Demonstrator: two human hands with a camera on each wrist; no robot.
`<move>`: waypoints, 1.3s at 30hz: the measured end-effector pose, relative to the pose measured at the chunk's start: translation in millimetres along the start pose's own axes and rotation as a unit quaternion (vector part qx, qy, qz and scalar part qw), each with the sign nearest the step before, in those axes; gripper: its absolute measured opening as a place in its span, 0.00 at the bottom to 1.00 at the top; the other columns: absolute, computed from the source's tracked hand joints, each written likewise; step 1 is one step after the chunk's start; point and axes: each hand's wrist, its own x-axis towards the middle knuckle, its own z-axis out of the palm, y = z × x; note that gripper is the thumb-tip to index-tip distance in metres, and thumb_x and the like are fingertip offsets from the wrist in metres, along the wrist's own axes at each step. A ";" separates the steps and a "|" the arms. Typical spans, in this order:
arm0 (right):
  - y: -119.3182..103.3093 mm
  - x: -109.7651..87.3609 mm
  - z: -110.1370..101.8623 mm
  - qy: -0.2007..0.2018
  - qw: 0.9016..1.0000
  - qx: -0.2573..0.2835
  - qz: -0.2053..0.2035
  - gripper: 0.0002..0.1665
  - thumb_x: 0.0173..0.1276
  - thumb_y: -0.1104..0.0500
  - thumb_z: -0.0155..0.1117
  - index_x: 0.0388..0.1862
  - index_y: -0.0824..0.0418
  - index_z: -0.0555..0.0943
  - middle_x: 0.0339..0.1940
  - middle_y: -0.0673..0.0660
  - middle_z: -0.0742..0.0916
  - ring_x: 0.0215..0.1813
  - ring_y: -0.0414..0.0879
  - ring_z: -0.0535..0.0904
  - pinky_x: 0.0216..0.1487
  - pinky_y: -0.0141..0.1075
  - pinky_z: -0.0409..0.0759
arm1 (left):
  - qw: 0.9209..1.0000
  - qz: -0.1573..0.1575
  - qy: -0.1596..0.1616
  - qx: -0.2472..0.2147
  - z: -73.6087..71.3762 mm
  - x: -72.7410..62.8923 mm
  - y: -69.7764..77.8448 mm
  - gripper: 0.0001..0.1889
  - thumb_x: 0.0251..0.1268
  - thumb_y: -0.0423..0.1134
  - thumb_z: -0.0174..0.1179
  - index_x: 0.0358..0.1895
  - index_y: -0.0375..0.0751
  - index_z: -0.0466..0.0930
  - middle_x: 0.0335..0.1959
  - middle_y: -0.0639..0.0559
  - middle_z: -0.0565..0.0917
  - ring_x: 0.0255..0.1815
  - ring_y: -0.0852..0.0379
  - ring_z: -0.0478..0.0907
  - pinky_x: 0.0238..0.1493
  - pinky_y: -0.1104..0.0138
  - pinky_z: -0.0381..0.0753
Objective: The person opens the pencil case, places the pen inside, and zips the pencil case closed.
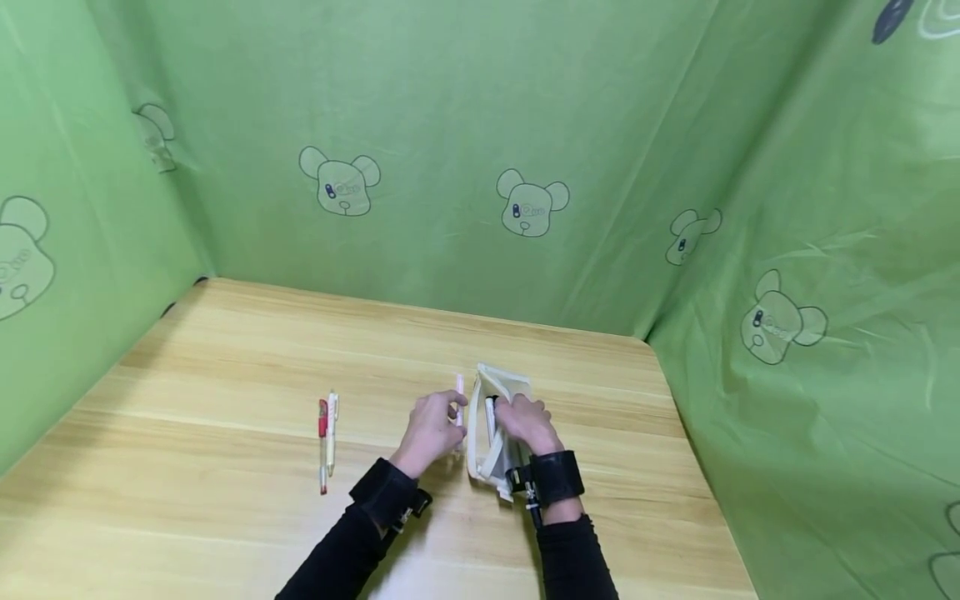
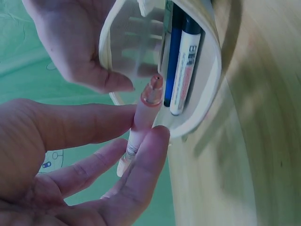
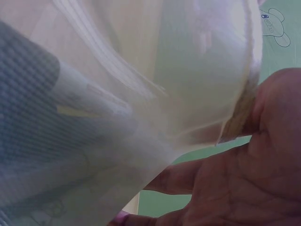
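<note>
My left hand (image 1: 431,427) pinches a pink pen (image 2: 145,113) between thumb and fingers, just beside the mouth of a whitish, see-through mesh pencil case (image 1: 512,380). The pen's clear pinkish tip points toward the opening in the left wrist view. My right hand (image 1: 531,421) grips the case's side, its thumb at the rim and its fingers behind the mesh. Inside lie a white marker (image 2: 185,75) with a dark cap and a blue pen (image 2: 173,61). The right wrist view is mostly filled by the case's translucent wall (image 3: 202,61).
On the wooden table (image 1: 225,358), left of my hands, a red-capped pen (image 1: 322,421) and a cream-white pen (image 1: 332,433) lie side by side. Green curtains (image 1: 435,242) with bear faces hang behind the table and at both sides.
</note>
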 end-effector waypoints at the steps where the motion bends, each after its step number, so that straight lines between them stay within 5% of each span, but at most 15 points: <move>1: 0.0 0.1 0.4 0.000 1.000 0.000 -0.001 0.35 0.75 0.45 0.40 0.61 0.72 0.75 0.59 0.78 0.75 0.57 0.69 0.70 0.54 0.59 0.74 | 1.000 0.004 -0.005 -0.004 1.4 0.3 0.1 0.25 0.45 0.22 0.68 0.53 0.33 0.83 0.38 0.39 0.86 0.36 0.50 0.81 0.31 0.67 0.82; 12: 1.0 2.2 1.9 0.013 1.000 -0.011 -0.014 0.34 0.75 0.45 0.41 0.58 0.73 0.76 0.55 0.78 0.78 0.56 0.71 0.72 0.53 0.60 0.75 | 0.994 0.017 -0.076 -0.078 20.5 8.5 -5.1 0.25 0.46 0.21 0.68 0.53 0.29 0.82 0.36 0.35 0.87 0.30 0.56 0.81 0.29 0.69 0.83; 25: -3.5 1.2 4.8 0.026 0.999 -0.025 -0.021 0.34 0.77 0.46 0.41 0.55 0.74 0.78 0.56 0.79 0.79 0.57 0.74 0.72 0.57 0.61 0.73 | 0.993 0.043 -0.089 -0.064 35.7 14.0 -4.5 0.24 0.41 0.20 0.61 0.48 0.32 0.85 0.33 0.37 0.86 0.29 0.57 0.79 0.28 0.71 0.81; 39: -3.5 1.6 5.8 0.023 1.000 -0.014 -0.008 0.35 0.76 0.46 0.40 0.59 0.76 0.76 0.58 0.81 0.76 0.60 0.75 0.70 0.59 0.62 0.73 | 0.985 0.042 -0.118 -0.117 42.4 14.4 -3.3 0.23 0.43 0.18 0.53 0.47 0.31 0.83 0.27 0.48 0.78 0.26 0.59 0.73 0.24 0.73 0.73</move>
